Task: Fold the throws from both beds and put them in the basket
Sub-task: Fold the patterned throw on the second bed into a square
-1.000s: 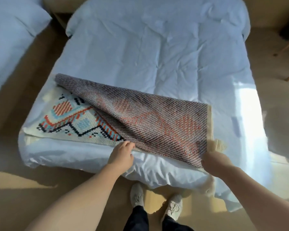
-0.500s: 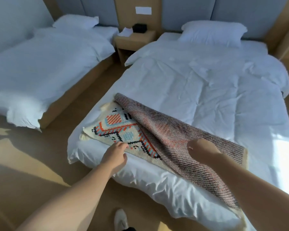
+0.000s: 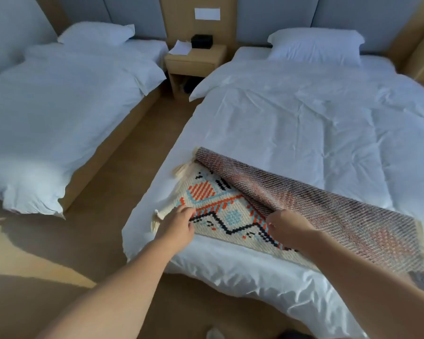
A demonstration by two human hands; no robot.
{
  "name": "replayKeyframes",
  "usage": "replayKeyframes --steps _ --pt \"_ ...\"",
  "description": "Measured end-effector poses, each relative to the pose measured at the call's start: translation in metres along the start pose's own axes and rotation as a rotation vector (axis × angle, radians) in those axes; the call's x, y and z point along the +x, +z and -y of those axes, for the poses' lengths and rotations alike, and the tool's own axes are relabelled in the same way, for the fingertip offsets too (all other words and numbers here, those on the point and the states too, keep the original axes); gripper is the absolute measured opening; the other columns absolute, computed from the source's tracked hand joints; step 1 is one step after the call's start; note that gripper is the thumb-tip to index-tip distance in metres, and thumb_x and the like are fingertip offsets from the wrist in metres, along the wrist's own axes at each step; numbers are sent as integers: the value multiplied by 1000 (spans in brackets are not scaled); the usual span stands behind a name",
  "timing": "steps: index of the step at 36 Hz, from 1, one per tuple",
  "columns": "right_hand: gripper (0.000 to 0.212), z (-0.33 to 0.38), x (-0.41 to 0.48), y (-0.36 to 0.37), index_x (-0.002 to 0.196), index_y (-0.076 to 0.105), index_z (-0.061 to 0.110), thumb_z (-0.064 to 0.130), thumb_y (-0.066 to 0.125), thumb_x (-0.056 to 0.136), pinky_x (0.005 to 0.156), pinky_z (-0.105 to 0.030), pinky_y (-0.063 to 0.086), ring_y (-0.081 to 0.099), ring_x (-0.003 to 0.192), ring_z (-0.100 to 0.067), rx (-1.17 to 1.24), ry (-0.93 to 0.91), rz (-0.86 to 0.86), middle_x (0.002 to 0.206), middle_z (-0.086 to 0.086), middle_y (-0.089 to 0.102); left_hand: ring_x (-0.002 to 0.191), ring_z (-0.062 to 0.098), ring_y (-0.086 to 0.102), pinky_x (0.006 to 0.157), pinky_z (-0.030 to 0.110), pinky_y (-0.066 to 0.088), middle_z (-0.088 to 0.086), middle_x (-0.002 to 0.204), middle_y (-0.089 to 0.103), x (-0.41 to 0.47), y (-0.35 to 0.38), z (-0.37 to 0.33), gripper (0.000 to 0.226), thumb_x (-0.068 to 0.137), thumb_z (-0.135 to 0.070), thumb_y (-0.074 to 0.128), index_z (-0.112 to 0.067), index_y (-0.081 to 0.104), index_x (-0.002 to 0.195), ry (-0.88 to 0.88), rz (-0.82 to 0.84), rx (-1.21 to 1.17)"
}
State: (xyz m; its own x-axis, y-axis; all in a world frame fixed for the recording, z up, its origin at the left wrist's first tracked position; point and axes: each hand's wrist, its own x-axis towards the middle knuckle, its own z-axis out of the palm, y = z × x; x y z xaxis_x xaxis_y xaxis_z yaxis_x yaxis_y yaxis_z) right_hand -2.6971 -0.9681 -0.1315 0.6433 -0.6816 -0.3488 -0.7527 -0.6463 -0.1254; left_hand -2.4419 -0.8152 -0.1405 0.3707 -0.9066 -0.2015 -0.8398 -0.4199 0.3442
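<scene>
A patterned throw (image 3: 220, 214), cream with orange, blue and black shapes and tassels, lies across the foot of the right bed (image 3: 316, 133). Part of it is folded over, showing its dull woven underside (image 3: 328, 216). My right hand (image 3: 289, 228) grips the edge of that folded-over layer. My left hand (image 3: 179, 228) has curled fingers at the throw's near left end, close to the tassels; whether it pinches the fabric is unclear. No basket is in view.
A second bed (image 3: 59, 106) with white bedding stands at the left. Between the beds are a strip of wooden floor (image 3: 132, 152) and a bedside table (image 3: 196, 59) with a black box and paper. Each bed has a white pillow at its head.
My right hand has carried the folded-over layer leftward across the throw. My left hand has slid left along the near edge to the tasselled end. The view has lifted toward the headboards.
</scene>
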Motion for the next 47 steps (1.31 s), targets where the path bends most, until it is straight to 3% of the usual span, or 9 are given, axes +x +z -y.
replayKeyframes --steps 6,13,19,26,31,33,39,44,47 --pt "21 8 30 5 83 60 19 20 40 91 66 -30 47 60 79 -24 -1 37 31 91 -4 66 115 16 51 90 30 44 -4 134 48 40 -2 17 39 92 -15 49 -22 50 130 49 53 36" --pt "22 7 86 9 78 54 23 14 40 92 50 -25 42 58 68 -17 82 129 72 70 6 55 119 16 47 96 30 42 -2 133 49 96 -5 26 39 91 -13 48 -19 52 129 117 104 51" --pt "26 14 142 14 99 64 18 11 39 94 55 -24 49 61 73 -15 123 177 120 87 1 64 122 16 44 100 30 40 -3 135 47 153 -15 37 40 92 -13 48 -19 51 131 148 91 67" --pt "24 34 198 27 109 58 15 11 40 94 74 -31 53 57 88 -17 152 158 104 107 -2 57 119 15 46 97 29 41 -3 134 48 224 0 71 36 94 -17 47 -19 51 130 197 136 73" --pt "33 45 257 60 121 56 20 11 40 94 96 -39 43 41 117 -23 -17 94 121 133 -9 41 117 16 45 96 30 42 -5 135 46 305 38 112 32 94 -15 47 -20 53 126 273 168 140" --pt "45 48 286 75 135 47 22 8 43 92 108 -43 34 29 134 -29 -43 132 113 149 -11 27 119 19 43 101 32 38 -1 137 45 343 56 124 35 94 -12 47 -19 51 128 358 149 215" --pt "76 45 359 105 152 3 18 11 48 93 118 -47 17 13 144 -35 -104 246 87 158 -18 2 130 30 32 111 37 21 10 145 33 435 93 136 45 88 -12 54 -13 43 132 528 48 374" --pt "69 28 386 107 150 20 17 1 48 89 102 -40 43 49 124 -28 -31 318 3 146 -11 39 140 33 15 118 43 5 17 151 22 465 112 134 39 84 0 51 -10 46 121 664 24 453" --pt "49 13 398 103 137 40 17 -1 40 92 77 -35 48 62 92 -24 -1 385 -76 112 -4 61 143 34 6 118 49 -1 18 155 13 477 120 129 49 85 4 46 -10 40 131 704 -19 496"
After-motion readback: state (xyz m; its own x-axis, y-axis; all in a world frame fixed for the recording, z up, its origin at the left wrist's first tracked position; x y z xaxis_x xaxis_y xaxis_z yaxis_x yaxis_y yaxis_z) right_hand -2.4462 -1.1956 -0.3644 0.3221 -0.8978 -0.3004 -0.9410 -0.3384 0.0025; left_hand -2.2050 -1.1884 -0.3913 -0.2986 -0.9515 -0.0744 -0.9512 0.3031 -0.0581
